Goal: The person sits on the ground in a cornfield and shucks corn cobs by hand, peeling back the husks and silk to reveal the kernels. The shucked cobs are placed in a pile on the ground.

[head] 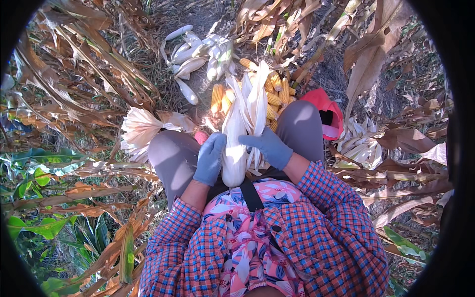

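Both my hands wear grey gloves. Between them stands an ear of corn in pale dry husk (234, 152), its rounded end near my waist and its husk tips pointing away from me. My left hand (210, 157) grips the ear's left side. My right hand (269, 147) has its thumb towards the ear, with fingers around the loosened husk leaves (256, 107) on the right; some fingers are hidden. Just past the husk tips lies a pile of husked yellow corn ears (274, 98). Farther off are several ears still in pale husk (189, 55).
A red cloth item (323, 111), perhaps a cap, lies beyond my right knee. Stripped husks lie at the right (362, 143) and beside my left knee (139, 128). A pink object (201, 137) shows near that knee. Dry corn stalks and leaves (92, 67) surround me.
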The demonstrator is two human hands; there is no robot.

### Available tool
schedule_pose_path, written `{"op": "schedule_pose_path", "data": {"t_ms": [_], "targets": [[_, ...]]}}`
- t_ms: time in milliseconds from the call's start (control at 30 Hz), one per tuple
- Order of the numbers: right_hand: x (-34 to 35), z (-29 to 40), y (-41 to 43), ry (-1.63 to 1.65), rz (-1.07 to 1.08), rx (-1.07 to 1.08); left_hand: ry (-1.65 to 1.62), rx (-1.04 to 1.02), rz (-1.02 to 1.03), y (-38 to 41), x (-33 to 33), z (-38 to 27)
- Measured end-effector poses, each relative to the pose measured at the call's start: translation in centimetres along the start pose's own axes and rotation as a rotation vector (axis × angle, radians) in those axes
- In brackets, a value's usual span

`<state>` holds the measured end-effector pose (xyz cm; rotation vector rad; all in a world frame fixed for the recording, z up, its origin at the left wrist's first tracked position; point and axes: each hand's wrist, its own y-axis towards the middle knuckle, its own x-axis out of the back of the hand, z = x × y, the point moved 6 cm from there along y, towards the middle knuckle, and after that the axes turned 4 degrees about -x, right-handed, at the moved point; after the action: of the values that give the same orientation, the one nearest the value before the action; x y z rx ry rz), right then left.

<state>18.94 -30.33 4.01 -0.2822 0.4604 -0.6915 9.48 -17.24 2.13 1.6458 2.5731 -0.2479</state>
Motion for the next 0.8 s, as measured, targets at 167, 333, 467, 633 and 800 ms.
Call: {"op": "schedule_pose_path", "data": {"t_ms": [167,333,467,633,800], "targets": [[0.4,-0.2,-0.1,0.084,-0.006,0.006,0.041,-0.04,0.014,-0.2,-0.6,-1.5],[0.7,1.5,-0.5,-0.097,-0.174,0.188,0.065,-0.061,-0.019,-0.1,-0.4,-1.5],[0.6,2.2,-0.8,-0.203,-0.21,0.07,0.082,-0.032,-0.104,-0.4,-0.7,-1.3],[0.7,1.8,-0.7,-0.342,-0.218,0.073,0.219,-0.103,-0.047,-0.8,-0.8,-1.7],[1.3,1.3,-0.8,-0.359,-0.2,-0.032,0.276,-0.138,-0.01,-0.9,-1.0,-1.8]]}}
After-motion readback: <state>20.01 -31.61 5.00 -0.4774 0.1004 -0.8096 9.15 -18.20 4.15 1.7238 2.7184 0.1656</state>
